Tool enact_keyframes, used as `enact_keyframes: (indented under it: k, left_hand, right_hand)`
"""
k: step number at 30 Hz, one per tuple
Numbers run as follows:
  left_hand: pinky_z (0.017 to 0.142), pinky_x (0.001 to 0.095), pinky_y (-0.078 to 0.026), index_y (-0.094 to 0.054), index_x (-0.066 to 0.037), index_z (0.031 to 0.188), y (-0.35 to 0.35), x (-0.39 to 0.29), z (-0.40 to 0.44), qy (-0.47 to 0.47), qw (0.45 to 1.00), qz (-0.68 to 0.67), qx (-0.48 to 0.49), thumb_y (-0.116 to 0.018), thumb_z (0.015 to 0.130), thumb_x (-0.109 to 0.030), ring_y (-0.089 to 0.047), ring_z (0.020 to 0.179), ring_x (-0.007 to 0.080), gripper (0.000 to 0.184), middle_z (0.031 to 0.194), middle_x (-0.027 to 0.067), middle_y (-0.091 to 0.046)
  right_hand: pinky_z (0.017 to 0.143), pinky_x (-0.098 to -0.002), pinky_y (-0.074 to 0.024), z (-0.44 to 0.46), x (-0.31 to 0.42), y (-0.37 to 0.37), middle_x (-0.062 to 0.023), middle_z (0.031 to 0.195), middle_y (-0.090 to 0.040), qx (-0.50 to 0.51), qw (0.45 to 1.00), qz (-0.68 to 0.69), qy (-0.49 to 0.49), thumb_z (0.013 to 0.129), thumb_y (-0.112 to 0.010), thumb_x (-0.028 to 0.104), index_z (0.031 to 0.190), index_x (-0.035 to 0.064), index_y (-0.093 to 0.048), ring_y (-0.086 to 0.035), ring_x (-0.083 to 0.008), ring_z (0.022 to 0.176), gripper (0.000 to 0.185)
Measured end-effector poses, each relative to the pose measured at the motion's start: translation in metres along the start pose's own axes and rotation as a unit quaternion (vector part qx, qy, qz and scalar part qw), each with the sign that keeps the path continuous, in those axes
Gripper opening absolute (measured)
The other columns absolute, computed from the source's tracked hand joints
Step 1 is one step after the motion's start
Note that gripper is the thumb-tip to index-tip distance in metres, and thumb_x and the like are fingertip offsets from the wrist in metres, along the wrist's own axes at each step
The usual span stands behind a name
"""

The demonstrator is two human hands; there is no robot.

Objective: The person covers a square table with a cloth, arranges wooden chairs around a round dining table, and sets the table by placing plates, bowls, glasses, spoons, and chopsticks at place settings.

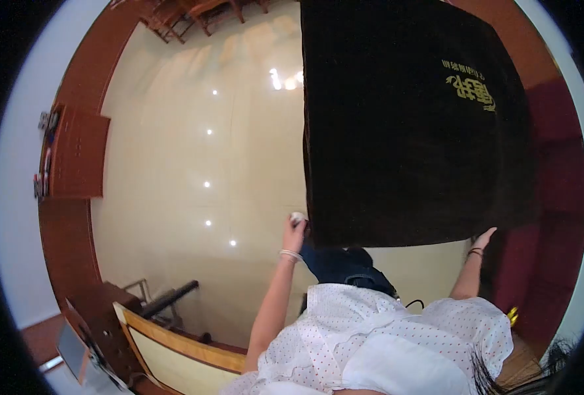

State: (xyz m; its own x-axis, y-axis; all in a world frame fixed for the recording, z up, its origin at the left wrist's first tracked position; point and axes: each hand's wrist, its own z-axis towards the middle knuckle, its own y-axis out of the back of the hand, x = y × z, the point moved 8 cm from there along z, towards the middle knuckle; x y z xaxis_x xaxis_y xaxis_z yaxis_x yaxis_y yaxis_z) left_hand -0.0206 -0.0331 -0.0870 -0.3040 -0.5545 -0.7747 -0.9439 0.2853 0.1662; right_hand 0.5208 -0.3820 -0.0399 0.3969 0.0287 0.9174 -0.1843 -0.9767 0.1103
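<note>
A large dark cloth cover [410, 145] with yellow lettering fills the upper right of the head view, its near edge close to my body. At the cover's near left corner, my left hand [295, 228] is closed round a small white object [297, 217]; what the object is cannot be made out. My right hand [484, 239] is at the near right part of the cover, fingers reaching to its edge and partly hidden by it. Whether those fingers grip the cloth is not visible.
A reddish-brown cabinet [81, 155] stands at the left wall. Wooden chairs [200, 12] are at the top. A yellow-framed panel [173, 349] and dark metal legs are at the lower left. Dark red seating [555, 178] lies along the right.
</note>
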Motion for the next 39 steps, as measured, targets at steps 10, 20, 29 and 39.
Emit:
enact_keyframes:
  k: [10, 20, 29, 39]
  left_hand:
    - [0.071, 0.0242, -0.043, -0.034, -0.01, 0.126, 0.048, 0.006, 0.043, 0.135, 0.939, 0.121, 0.292, -0.046, 0.085, -0.031, -0.053, 0.092, 0.0154, 0.048, 0.104, 0.0103, -0.055]
    - [0.065, 0.0327, -0.047, -0.036, -0.007, 0.121, 0.287, -0.015, 0.161, 0.31, 0.944, 0.114, 0.006, -0.048, 0.083, -0.035, -0.058, 0.082, 0.0209, 0.048, 0.104, 0.0115, -0.056]
    - [0.065, 0.0355, -0.048, -0.034, -0.009, 0.122, 0.261, -0.229, 0.451, 0.162, 0.976, 0.129, 0.063, -0.05, 0.083, -0.03, -0.058, 0.084, 0.0226, 0.048, 0.106, 0.0117, -0.053]
    - [0.072, 0.0287, -0.045, -0.04, -0.006, 0.118, -0.014, -0.579, 0.634, -0.13, 0.946, 0.166, 0.245, -0.057, 0.079, -0.019, -0.054, 0.09, 0.0159, 0.044, 0.109, 0.0113, -0.052]
  right_hand:
    - [0.092, -0.0374, -0.0305, 0.129, -0.035, 0.071, -0.0184, 0.122, -0.041, -0.056, 0.914, -0.401, -0.031, 0.078, -0.031, 0.061, 0.116, -0.0108, -0.038, -0.039, -0.031, 0.112, 0.082]
    - [0.102, -0.039, -0.0141, -0.212, 0.031, -0.184, -0.0235, 0.134, -0.015, -0.038, 0.757, -0.604, 0.246, 0.085, -0.037, 0.045, 0.128, -0.0035, -0.021, -0.014, -0.0346, 0.125, 0.067]
    - [0.1, -0.0474, -0.013, -0.308, 0.01, -0.409, -0.0212, 0.135, -0.014, -0.045, 0.779, -0.562, 0.273, 0.086, -0.041, 0.034, 0.128, -0.0027, -0.02, -0.012, -0.0348, 0.126, 0.06]
    - [0.099, -0.0467, -0.0184, -0.345, -0.025, -0.44, -0.0115, 0.136, -0.021, -0.254, 0.732, -0.632, 0.031, 0.09, -0.03, 0.031, 0.129, 0.0061, -0.027, -0.019, -0.0275, 0.125, 0.047]
